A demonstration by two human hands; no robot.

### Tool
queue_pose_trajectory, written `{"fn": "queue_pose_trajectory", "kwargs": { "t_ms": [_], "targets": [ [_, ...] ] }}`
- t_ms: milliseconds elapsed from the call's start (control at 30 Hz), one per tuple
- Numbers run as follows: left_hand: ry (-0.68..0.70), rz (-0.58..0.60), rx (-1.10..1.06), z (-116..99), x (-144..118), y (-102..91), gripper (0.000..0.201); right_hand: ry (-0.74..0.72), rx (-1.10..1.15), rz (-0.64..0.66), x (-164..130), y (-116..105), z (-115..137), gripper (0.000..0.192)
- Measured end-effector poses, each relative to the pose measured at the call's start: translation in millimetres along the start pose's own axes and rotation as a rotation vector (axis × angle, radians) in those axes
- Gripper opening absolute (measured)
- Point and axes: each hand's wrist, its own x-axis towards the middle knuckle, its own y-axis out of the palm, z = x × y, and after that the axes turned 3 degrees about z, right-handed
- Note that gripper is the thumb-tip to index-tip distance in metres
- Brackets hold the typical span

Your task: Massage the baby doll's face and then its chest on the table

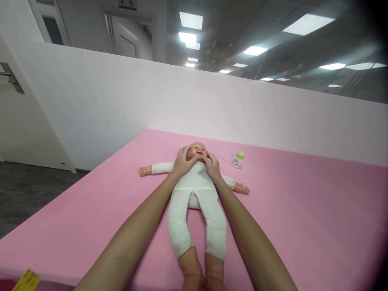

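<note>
A baby doll (pixel 195 180) with a white cloth body lies on its back, head away from me and feet towards me. My left hand (pixel 183 161) curls round one side of its head, the thumb by the chin. On the opposite side, my right hand (pixel 213 165) cups the cheek in the same way. Between my hands the doll's face (pixel 198 151) points up. Its arms stretch out to both sides, and its legs lie between my forearms. The undersides of my fingers are hidden against the head.
A small clear bottle (pixel 237 162) with a green cap stands right of the doll's head on the pink padded table (pixel 287 210). Behind runs a low white wall (pixel 242 109). A door (pixel 27 109) is at the left, and a yellow label (pixel 28 280) shows at the near left edge.
</note>
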Motion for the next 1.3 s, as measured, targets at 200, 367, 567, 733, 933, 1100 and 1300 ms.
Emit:
{"fn": "queue_pose_trajectory", "kwargs": {
  "t_ms": [200, 367, 567, 733, 933, 1100, 1300],
  "targets": [
    [-0.015, 0.0, 0.011, 4.0, 1.1, 1.6, 0.051, 0.022, 0.005, -0.017, -0.9, 0.5, -1.6, 0.058],
    [-0.003, -0.004, 0.0, 3.0, 1.4, 1.0, 0.045, 0.021, -0.003, -0.016, -0.4, 0.2, -0.2, 0.055],
    [0.013, -0.023, -0.003, 2.9, 0.5, 0.1, 0.048, 0.016, -0.008, 0.0, 0.1, 0.1, 0.0, 0.056],
    [0.017, -0.016, -0.01, 4.3, 1.0, 0.2, 0.044, 0.04, 0.004, -0.011, 0.3, -0.1, -0.6, 0.055],
    [-0.001, -0.013, -0.006, 2.2, 0.8, -0.2, 0.044, 0.022, 0.01, 0.006, -0.1, -0.2, -0.1, 0.056],
    [0.007, -0.009, -0.002, 2.6, 1.3, -0.7, 0.043, 0.023, 0.001, -0.007, 0.5, -0.2, -1.4, 0.054],
    [0.002, -0.014, 0.002, 3.3, 1.5, 0.0, 0.042, 0.016, 0.006, 0.0, -0.5, 0.1, -1.1, 0.054]
  ]
}}
